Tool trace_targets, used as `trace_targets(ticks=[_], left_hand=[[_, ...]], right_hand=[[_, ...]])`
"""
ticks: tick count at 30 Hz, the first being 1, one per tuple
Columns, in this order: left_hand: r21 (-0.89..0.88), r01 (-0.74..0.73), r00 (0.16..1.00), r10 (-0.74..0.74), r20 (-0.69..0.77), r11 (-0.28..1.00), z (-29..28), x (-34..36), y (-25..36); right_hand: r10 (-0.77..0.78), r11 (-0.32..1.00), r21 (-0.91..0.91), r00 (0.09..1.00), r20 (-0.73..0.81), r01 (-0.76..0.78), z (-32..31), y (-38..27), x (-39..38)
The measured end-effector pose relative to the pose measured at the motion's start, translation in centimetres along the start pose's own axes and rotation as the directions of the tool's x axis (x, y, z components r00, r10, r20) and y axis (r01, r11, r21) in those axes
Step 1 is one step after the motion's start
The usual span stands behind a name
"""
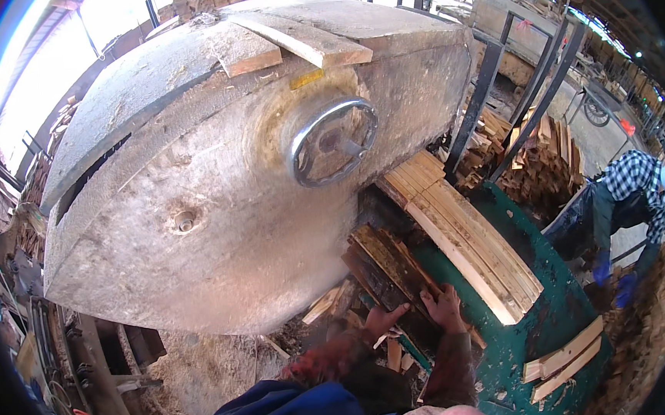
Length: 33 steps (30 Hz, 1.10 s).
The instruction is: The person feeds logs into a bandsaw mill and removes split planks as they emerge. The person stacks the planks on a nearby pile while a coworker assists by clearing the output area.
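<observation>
Dark, rough-edged wooden boards lie side by side, pointing away from me toward the machine's lower right side. My left hand grips them from the left, its thumb stretched across the top. On their right edge is my right hand, closed round the near end with its thumb along the wood; some of its fingers are hidden. To the right, a stack of pale sawn planks slants across the green table, its far end close against the machine.
A large dusty machine housing with a metal handwheel fills the left and middle. Loose offcuts lie on the table's near right. Dark metal posts stand beyond it. At right, a person wearing blue gloves bends over wood.
</observation>
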<state>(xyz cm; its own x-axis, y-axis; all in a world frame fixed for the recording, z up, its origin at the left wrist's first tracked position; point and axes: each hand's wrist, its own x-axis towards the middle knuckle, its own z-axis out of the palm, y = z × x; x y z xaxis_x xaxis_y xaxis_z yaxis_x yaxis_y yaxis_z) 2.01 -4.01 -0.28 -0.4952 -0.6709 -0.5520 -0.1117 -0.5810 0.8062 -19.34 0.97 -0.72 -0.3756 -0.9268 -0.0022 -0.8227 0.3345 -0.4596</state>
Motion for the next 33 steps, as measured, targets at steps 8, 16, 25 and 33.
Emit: trace_targets(ticks=[8,16,25,33], left_hand=[[0.103,-0.225,0.964,0.236,-0.119,0.969,-0.4,0.8,-2.6],[0.074,-0.092,0.990,0.099,-0.096,0.993,0.5,-0.5,-0.4],[0.072,-0.299,0.948,0.305,-0.085,0.951,0.1,0.9,-2.4],[0.127,-0.237,0.957,0.253,-0.139,0.963,0.3,-0.4,-0.4]], right_hand=[[0.037,0.998,0.040,0.995,0.090,-0.040,-0.3,-1.5,-1.1],[0.011,0.997,0.076,0.999,-0.032,-0.008,-2.6,-3.4,-2.0],[-0.150,0.981,0.087,0.958,-0.243,0.176,-0.3,-5.7,-3.6],[-0.169,0.974,0.101,0.947,-0.274,0.203,-0.8,-6.2,-3.3]])
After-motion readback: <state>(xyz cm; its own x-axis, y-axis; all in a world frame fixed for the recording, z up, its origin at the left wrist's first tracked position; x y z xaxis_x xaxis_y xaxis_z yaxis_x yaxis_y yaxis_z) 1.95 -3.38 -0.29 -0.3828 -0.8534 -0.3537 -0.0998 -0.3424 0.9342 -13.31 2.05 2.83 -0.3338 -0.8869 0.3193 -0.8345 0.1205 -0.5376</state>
